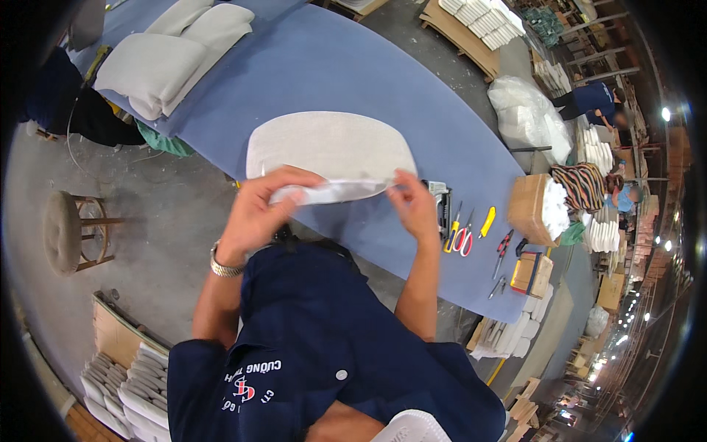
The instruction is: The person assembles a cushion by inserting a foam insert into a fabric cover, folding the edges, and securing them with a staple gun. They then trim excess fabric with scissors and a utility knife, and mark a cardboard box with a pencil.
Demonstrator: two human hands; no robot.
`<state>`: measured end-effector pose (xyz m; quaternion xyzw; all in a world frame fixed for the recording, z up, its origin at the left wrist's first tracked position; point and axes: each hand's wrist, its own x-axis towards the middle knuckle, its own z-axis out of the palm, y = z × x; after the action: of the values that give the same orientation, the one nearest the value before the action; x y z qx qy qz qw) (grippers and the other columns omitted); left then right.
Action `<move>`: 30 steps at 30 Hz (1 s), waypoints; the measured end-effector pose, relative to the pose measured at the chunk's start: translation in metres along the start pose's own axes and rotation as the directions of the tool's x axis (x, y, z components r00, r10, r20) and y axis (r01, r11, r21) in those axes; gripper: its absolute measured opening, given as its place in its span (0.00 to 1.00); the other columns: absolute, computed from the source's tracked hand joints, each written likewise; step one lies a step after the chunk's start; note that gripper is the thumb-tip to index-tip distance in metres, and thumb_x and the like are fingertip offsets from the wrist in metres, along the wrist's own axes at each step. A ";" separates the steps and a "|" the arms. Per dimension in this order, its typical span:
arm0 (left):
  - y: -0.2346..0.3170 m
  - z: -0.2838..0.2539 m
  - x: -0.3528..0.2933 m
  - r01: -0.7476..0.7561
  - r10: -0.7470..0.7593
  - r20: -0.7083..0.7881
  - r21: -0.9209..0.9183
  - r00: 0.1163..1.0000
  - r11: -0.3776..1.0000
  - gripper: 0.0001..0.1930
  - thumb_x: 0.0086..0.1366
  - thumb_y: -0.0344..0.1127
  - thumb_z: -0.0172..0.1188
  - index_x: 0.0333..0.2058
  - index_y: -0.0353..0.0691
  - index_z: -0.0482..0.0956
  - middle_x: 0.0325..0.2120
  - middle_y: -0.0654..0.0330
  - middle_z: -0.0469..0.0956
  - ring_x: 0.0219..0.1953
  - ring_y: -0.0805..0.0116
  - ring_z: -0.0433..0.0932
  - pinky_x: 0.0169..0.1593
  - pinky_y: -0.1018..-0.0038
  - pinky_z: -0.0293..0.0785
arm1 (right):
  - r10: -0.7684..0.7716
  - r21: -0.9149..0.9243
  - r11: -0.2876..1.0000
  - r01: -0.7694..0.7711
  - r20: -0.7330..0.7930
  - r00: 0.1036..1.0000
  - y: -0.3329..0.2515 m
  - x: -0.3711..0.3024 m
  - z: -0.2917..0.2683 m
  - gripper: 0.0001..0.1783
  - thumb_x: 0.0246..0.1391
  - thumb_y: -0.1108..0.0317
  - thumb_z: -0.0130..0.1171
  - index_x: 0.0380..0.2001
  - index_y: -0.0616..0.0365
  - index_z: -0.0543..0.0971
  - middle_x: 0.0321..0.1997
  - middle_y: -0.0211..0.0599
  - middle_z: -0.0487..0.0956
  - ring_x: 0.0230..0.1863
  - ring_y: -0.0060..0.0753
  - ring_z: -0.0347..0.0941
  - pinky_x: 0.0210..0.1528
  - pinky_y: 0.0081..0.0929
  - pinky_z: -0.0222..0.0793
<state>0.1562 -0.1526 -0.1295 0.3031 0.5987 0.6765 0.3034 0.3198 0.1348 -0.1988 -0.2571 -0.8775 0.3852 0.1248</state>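
Observation:
A light grey upholstered pad [328, 144] with rounded corners lies in front of me on the blue-covered table [346, 62]. Along its near edge runs a white strip [331, 193], which looks like folded fabric or lining and is slightly blurred. My left hand [272, 202] has its fingers over that strip at the left and its thumb beneath, gripping the edge. At the near right corner my right hand [412, 202] pinches the same edge between thumb and fingers. Whether the strip is part of the pad's cover I cannot tell.
Right of my right hand lie a staple gun [440, 202], red-handled scissors [463, 241], a yellow cutter [487, 222] and pliers [503, 245]. A cardboard box [530, 210] stands beyond. Stacked grey pads [158, 70] sit far left, near another person [55, 103]. A stool [65, 232] stands left.

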 end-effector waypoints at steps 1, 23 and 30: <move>0.028 0.009 0.001 -0.164 0.172 0.183 -0.058 0.968 0.985 0.16 0.67 0.40 0.59 0.45 0.33 0.85 0.47 0.50 0.84 0.50 0.62 0.82 0.58 0.65 0.73 | 0.001 -0.091 0.996 0.009 0.115 0.993 0.003 -0.011 0.015 0.23 0.57 0.64 0.69 0.56 0.55 0.79 0.45 0.40 0.85 0.36 0.31 0.81 0.41 0.29 0.77; 0.113 0.265 0.012 -0.375 0.754 0.087 -0.827 0.651 0.419 0.10 0.63 0.31 0.61 0.26 0.33 0.87 0.26 0.50 0.86 0.27 0.63 0.82 0.42 0.60 0.75 | 0.517 0.077 0.848 -0.524 0.090 0.851 0.155 -0.194 -0.005 0.25 0.58 0.53 0.64 0.55 0.55 0.79 0.44 0.43 0.85 0.38 0.41 0.83 0.45 0.38 0.78; 0.088 0.339 0.018 -0.111 0.717 0.263 -0.897 0.645 0.428 0.09 0.63 0.30 0.62 0.29 0.30 0.85 0.32 0.50 0.86 0.23 0.62 0.79 0.36 0.67 0.76 | 0.534 0.125 0.841 -0.527 -0.030 0.845 0.236 -0.192 -0.063 0.23 0.59 0.57 0.64 0.55 0.55 0.79 0.46 0.43 0.85 0.37 0.36 0.83 0.42 0.35 0.78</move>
<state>0.4025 0.0646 -0.0076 0.4755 -0.0271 0.7865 0.3931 0.5909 0.2031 -0.3346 -0.4944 -0.7448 0.4447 0.0554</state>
